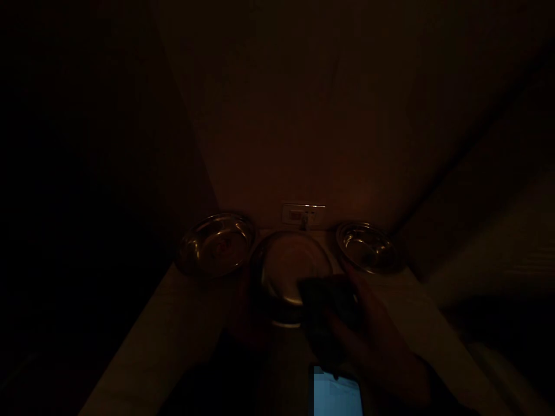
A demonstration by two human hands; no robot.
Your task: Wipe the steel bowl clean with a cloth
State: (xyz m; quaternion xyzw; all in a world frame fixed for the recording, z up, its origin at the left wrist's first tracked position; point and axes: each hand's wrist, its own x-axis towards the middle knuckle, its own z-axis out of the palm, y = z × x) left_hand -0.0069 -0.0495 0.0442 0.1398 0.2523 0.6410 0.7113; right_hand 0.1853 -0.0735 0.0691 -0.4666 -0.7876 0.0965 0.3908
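The view is very dark. In the middle, a shiny metal bowl (290, 263) is turned with its rounded underside toward me. My left hand (248, 315) is at its left side and seems to grip the edge, though shadow hides most of the fingers. A dark, crumpled cloth (323, 300) is in my right hand (373, 323), whose fingers are closed around it. The cloth lies against the lower right part of the bowl. Below my right hand, a phone (338, 396) with a lit screen shows at the bottom edge.
Another metal bowl (217, 245) stands at the back left of the pale table (143, 341), with something reddish in it or reflected there. At the back right is a metal dish (368, 248). A socket plate (302, 214) with a plug is on the wall behind.
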